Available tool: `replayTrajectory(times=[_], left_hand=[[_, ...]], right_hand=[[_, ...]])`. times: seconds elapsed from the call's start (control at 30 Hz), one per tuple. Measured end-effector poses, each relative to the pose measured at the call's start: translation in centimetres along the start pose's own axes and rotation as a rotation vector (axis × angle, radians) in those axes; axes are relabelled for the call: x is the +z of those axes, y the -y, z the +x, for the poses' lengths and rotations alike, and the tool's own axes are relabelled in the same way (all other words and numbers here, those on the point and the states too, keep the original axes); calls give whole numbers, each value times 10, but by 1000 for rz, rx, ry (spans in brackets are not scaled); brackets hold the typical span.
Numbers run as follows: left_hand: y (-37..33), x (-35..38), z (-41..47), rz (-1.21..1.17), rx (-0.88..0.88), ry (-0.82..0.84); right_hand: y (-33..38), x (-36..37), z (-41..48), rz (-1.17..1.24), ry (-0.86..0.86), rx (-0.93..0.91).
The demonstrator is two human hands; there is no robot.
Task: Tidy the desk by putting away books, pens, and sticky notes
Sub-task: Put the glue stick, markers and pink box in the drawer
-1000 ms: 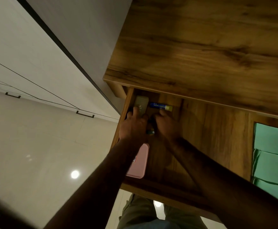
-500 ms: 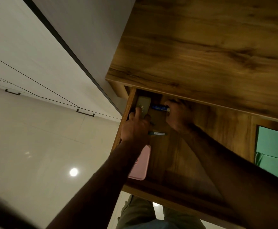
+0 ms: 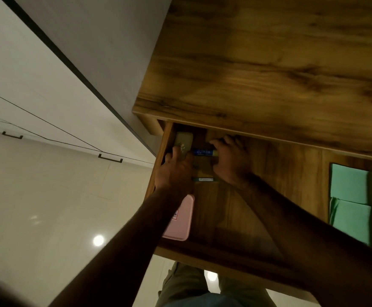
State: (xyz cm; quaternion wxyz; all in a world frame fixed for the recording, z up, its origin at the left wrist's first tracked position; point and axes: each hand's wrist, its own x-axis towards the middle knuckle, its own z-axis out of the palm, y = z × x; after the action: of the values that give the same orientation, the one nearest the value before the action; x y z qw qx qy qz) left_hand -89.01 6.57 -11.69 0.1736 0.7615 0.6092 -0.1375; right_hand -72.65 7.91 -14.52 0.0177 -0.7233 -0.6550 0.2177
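Both hands reach into an open wooden drawer (image 3: 236, 255) under the desk top (image 3: 269, 74). My right hand (image 3: 231, 159) curls around the yellow-capped end of a blue marker (image 3: 202, 152) lying near the drawer's back. My left hand (image 3: 176, 169) lies flat with its fingers on a small grey-green case (image 3: 184, 141) in the back left corner. A thin pen (image 3: 205, 179) lies loose on the drawer floor between the two wrists. A pink flat case (image 3: 180, 220) sits along the left wall, partly under my left forearm.
Green sticky-note pads (image 3: 349, 202) lie in a compartment at the drawer's right. The desk top overhangs the drawer's back. White cabinets with dark handles (image 3: 110, 157) and a glossy tiled floor lie to the left. My legs show below the drawer front.
My right hand moved from the drawer's middle back to the blue marker and now wraps its end, uncovering the thin pen. My left hand stayed on the grey-green case.
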Motion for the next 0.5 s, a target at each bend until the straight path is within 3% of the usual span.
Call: replayTrajectory(times=[0.33,0.5], left_hand=[[-28,-27,-24,-36,53,-265],[-54,-53,-44,-35,64,-317]], right_hand=[[-16,-38,-47,-33,-244,-109],[-28,-77,-75,-34,-245,-136]])
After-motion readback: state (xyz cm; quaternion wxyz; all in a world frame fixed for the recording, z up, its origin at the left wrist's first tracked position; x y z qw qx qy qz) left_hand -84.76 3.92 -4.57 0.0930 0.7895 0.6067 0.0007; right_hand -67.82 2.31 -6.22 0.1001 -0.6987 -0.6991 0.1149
